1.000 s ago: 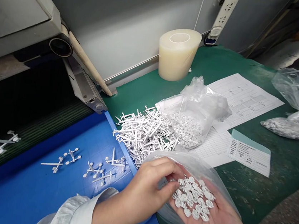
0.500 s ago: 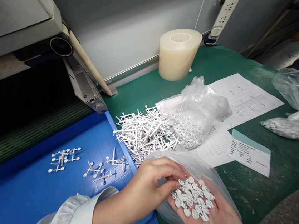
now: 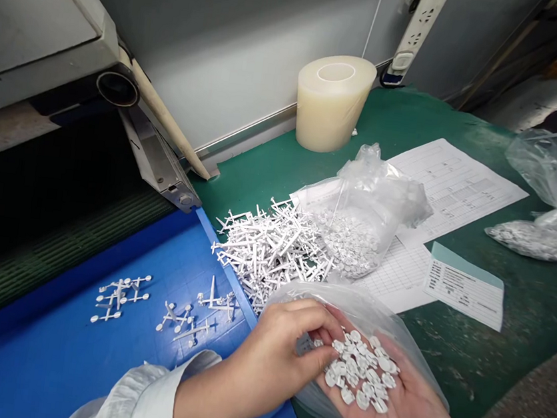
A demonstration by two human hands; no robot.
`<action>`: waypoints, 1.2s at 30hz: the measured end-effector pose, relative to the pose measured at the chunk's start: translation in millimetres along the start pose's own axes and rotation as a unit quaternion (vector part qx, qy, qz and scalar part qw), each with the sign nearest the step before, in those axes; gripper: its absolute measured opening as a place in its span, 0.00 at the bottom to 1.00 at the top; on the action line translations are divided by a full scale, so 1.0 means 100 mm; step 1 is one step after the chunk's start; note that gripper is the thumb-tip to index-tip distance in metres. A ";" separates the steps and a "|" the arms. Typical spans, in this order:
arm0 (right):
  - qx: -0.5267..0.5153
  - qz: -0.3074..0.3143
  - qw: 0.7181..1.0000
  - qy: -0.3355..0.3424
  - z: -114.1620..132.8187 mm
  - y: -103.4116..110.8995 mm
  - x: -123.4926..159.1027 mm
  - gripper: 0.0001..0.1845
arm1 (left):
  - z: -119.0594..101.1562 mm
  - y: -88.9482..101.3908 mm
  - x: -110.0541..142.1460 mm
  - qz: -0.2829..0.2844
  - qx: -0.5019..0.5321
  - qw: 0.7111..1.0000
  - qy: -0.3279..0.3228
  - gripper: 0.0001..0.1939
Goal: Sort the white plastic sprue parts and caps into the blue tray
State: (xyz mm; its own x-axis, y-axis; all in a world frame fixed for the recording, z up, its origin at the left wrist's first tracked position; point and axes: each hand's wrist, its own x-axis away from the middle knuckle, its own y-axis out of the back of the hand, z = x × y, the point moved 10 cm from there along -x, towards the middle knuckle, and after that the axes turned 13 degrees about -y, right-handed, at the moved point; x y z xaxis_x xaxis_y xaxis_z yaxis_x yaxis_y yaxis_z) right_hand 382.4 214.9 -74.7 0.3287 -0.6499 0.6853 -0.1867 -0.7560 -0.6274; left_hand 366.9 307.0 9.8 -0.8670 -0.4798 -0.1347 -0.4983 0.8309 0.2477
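Observation:
My right hand (image 3: 389, 389) lies palm up and cupped, bearing a loose heap of small clear-white plastic discs (image 3: 364, 366). At the heap's left edge, the thumb and curled fingers of my left hand (image 3: 293, 345) pinch at a small disc; the fingertips partly hide it. A few more discs show beneath those fingers. An open clear plastic bag (image 3: 397, 316) lies under and behind both hands. Beyond it is a pile of white plastic sprues (image 3: 274, 249), against a knotted bag of small discs (image 3: 350, 241).
Several sprues with discs attached (image 3: 122, 295) lie in the blue tray (image 3: 33, 369) at left, below a machine with a dark conveyor (image 3: 57, 210). A tape roll (image 3: 333, 108), printed sheets (image 3: 455, 182), a label card (image 3: 468, 284) and another filled bag (image 3: 546, 239) sit on the green table.
My left fingers have shifted slightly at the heap's left edge, and discs now show beneath them. My right palm stays in nearly the same place.

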 end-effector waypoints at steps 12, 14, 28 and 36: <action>0.007 -0.013 1.000 0.002 0.01 0.06 -0.01 0.14 | -0.01 0.00 0.00 0.004 -0.005 1.000 -0.009 0.08; 0.012 -0.003 1.000 0.002 0.00 0.05 -0.01 0.13 | -0.01 -0.01 0.00 0.006 -0.005 1.000 -0.016 0.08; 0.302 -0.102 0.930 0.185 0.49 0.11 0.06 0.23 | 0.01 -0.28 0.24 0.252 -0.370 0.888 -0.103 0.22; 0.810 -0.203 0.389 0.388 0.79 0.00 0.09 0.20 | -0.22 -0.63 0.41 0.252 -0.489 0.796 -0.254 0.14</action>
State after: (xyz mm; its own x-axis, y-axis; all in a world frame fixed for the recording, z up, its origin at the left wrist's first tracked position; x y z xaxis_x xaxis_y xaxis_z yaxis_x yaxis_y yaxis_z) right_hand 458.7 215.4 -97.6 -0.4705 -0.8058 0.3597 0.7698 -0.1755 0.6137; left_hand 363.1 229.2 10.2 -0.9698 0.2264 -0.0909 -0.0583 0.1470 0.9874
